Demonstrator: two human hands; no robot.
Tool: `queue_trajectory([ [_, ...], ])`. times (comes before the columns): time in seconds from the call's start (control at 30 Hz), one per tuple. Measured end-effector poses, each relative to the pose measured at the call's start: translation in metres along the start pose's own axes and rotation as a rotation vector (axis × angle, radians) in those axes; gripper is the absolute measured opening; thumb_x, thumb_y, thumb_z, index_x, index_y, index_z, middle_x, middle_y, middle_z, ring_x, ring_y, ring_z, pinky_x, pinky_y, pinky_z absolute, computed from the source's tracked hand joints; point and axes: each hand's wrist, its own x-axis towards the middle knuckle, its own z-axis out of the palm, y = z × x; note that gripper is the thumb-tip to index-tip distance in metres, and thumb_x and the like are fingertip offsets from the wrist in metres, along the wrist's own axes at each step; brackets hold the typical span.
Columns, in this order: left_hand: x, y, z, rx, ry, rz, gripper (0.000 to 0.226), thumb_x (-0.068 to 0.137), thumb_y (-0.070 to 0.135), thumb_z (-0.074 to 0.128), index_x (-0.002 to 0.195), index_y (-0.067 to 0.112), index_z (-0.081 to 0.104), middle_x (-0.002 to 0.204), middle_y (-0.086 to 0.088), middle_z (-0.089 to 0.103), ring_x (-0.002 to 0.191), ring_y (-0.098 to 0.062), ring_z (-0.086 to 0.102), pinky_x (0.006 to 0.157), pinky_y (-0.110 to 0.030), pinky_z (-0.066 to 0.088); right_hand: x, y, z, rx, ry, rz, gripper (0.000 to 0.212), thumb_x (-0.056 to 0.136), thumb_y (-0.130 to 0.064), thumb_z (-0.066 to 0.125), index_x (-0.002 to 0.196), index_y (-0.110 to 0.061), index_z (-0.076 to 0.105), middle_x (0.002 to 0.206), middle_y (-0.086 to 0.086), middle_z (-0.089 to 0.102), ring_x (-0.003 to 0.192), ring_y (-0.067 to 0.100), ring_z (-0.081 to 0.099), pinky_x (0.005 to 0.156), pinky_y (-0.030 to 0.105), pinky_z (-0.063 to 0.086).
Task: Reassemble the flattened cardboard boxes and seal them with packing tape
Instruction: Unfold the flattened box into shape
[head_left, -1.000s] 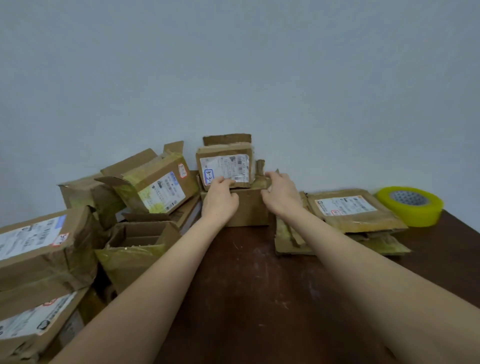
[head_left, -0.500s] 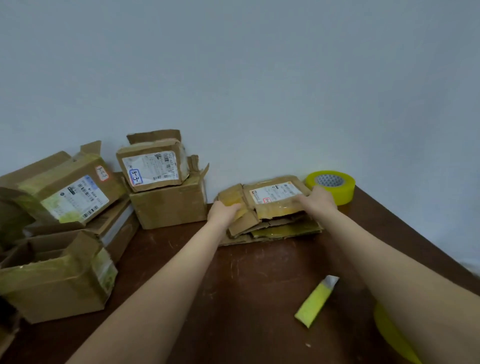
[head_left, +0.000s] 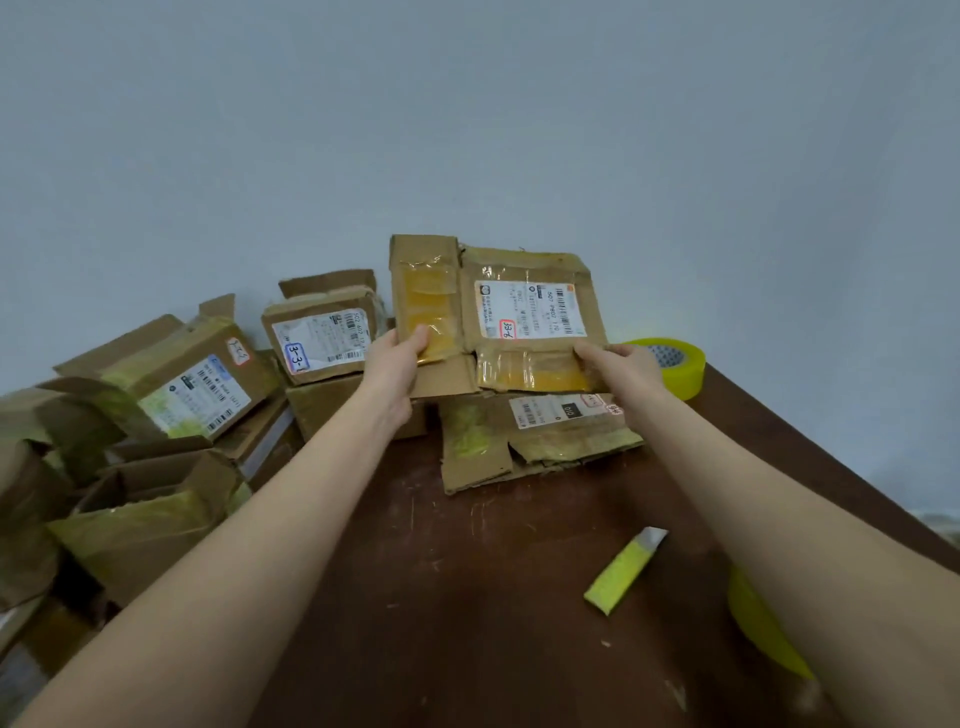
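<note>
Tape roll (head_left: 675, 364) sits right of flattened boxes (head_left: 535, 436); assembled boxes (head_left: 182, 384) left.

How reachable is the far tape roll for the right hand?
Likely not yet: right hand grips the flattened box. The tape roll sits just beyond it, nothing between, so freeing the hand should do.

Both bare forearms reach forward from the lower corners of the view and converge on the flattened box (head_left: 519, 312), which is held up with its labelled face toward the camera. The left hand (head_left: 396, 358) grips the box's lower left edge, thumb laid across the front, the other fingers out of sight behind it. The right hand (head_left: 621, 364) grips the box's lower right corner, thumb pressed on the front, fingers behind. Both wrists look roughly straight.
</note>
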Motion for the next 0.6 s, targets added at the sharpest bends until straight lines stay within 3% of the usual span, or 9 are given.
queue_trajectory([
  [0.07,-0.017,0.005,-0.021,0.011,-0.052,0.006,0.028,0.097,0.025,0.053,0.123,0.016,0.054,0.107,-0.005,0.067,0.096,-0.022,0.065,0.085,-0.042,0.054,-0.023,-0.017,0.0,0.048,-0.08,-0.054,0.05,0.082,-0.034,0.074,0.123,-0.012,0.054,0.109,0.001,0.066,0.093,0.017,0.065,0.074,0.031,0.055],
  [0.17,-0.047,0.002,-0.058,0.054,-0.13,0.072,0.028,0.098,0.023,0.051,0.126,0.022,0.052,0.116,-0.003,0.065,0.1,-0.018,0.064,0.084,-0.038,0.054,-0.067,-0.036,0.005,0.168,-0.251,-0.084,0.031,0.088,-0.02,0.069,0.116,-0.016,0.057,0.1,0.001,0.07,0.084,0.015,0.069,0.063,0.028,0.058],
  [0.23,-0.064,-0.006,-0.086,0.13,-0.093,0.184,0.045,0.095,0.026,0.056,0.138,0.022,0.043,0.127,0.0,0.06,0.108,-0.015,0.061,0.088,-0.035,0.052,-0.093,-0.031,0.013,0.175,-0.323,-0.1,0.027,0.089,-0.017,0.068,0.113,-0.02,0.058,0.106,0.003,0.071,0.09,0.018,0.07,0.075,0.037,0.06],
  [0.3,-0.085,-0.014,-0.109,0.18,-0.074,0.242,0.072,0.085,0.042,0.068,0.145,0.027,0.032,0.136,0.004,0.054,0.118,-0.014,0.057,0.098,-0.039,0.048,-0.121,-0.016,0.023,0.114,-0.344,-0.177,0.03,0.086,-0.018,0.071,0.112,-0.024,0.057,0.109,0.001,0.07,0.097,0.017,0.069,0.087,0.043,0.056],
  [0.4,-0.115,-0.027,-0.131,0.231,-0.066,0.221,0.108,0.064,0.056,0.08,0.149,0.038,0.015,0.147,0.007,0.042,0.127,-0.014,0.05,0.105,-0.045,0.042,-0.163,0.013,0.038,0.011,-0.416,-0.266,0.04,0.084,-0.02,0.073,0.119,-0.024,0.053,0.114,-0.005,0.067,0.104,0.012,0.065,0.095,0.042,0.052],
  [0.5,-0.142,-0.038,-0.14,0.233,-0.107,0.272,0.108,0.069,0.033,0.08,0.151,0.035,0.01,0.136,0.004,0.051,0.11,-0.013,0.062,0.092,-0.037,0.053,-0.191,0.035,0.046,-0.023,-0.458,-0.308,0.057,0.084,-0.023,0.073,0.134,-0.022,0.045,0.121,-0.008,0.063,0.112,0.01,0.061,0.099,0.041,0.05],
  [0.6,-0.161,-0.057,-0.147,0.246,-0.12,0.269,0.108,0.06,0.033,0.079,0.149,0.028,0.019,0.127,-0.001,0.06,0.099,-0.009,0.067,0.08,-0.025,0.057,-0.203,0.052,0.046,-0.201,-0.378,-0.397,0.074,0.082,-0.031,0.073,0.144,-0.021,0.034,0.136,-0.004,0.053,0.127,0.013,0.049,0.106,0.042,0.043],
])
